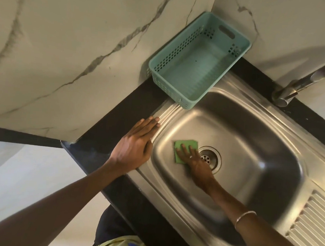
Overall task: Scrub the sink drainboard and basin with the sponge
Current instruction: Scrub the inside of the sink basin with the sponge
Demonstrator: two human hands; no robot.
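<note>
Right hand (195,161) pressing sponge (184,149) in basin (252,148), left hand (135,147) flat on rim

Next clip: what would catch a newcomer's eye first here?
Probably the bright green sponge on the floor of the stainless steel sink basin, pressed flat under the right hand beside the round metal drain. Next, the empty teal plastic basket at the sink's far corner, and the left hand resting on the rim.
</note>
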